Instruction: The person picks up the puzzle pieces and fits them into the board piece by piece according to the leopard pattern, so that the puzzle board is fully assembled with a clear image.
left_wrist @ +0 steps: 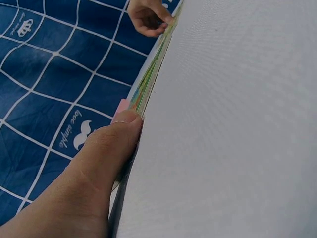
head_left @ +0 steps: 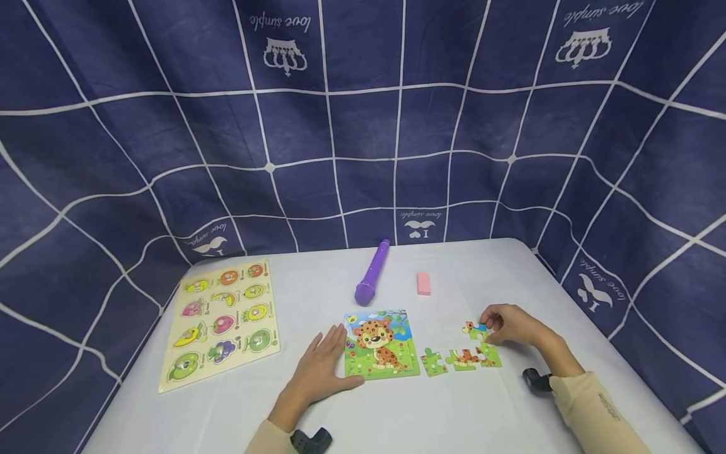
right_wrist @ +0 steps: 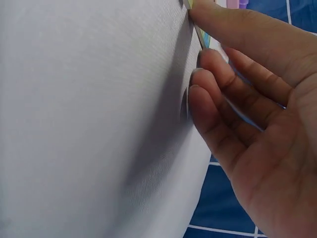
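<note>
You wear pale beige long sleeves with small dark lettering on the right one, your left hand (head_left: 326, 367) and right hand (head_left: 513, 326) are bare, and a small black camera mount sits at each wrist.

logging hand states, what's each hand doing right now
Left hand: open, flat beside the leopard puzzle board.
Right hand: pinching a loose puzzle piece.

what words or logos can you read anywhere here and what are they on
"love simple", mirrored in the head view: on the blue checked cloth, beside crown and moustache marks.
"love simple", the right way round in the left wrist view: same cloth, above a moustache.
Sleeve print: too small to read.
Fruit peg board labels: too small to read.
</note>
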The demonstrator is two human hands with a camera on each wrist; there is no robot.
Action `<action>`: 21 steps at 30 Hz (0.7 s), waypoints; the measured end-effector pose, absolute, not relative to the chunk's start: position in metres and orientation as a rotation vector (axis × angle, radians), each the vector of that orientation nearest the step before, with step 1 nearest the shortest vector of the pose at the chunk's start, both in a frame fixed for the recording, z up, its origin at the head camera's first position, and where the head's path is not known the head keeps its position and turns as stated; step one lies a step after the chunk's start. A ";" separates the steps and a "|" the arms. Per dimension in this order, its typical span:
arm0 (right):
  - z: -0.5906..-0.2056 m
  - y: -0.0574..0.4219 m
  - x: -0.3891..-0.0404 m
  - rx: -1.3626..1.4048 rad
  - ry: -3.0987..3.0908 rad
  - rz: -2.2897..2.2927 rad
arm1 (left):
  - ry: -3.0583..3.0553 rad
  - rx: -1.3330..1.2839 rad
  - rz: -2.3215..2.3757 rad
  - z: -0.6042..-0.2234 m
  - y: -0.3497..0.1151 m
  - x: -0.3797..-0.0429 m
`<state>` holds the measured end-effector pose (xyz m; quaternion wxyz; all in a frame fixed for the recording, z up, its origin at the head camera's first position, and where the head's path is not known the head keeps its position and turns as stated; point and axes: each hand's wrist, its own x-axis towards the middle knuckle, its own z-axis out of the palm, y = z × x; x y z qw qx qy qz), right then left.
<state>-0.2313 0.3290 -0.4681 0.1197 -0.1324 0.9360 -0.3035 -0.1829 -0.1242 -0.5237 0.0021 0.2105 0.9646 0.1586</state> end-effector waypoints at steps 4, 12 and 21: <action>-0.467 0.328 -0.231 -0.383 2.739 -0.872 | 3.031 0.658 0.492 -0.525 -0.125 -0.184; -0.463 0.324 -0.234 -0.357 2.687 -0.836 | 3.030 0.658 0.482 -0.527 -0.124 -0.184; -0.465 0.326 -0.235 -0.410 2.701 -0.905 | 3.028 0.660 0.491 -0.525 -0.124 -0.183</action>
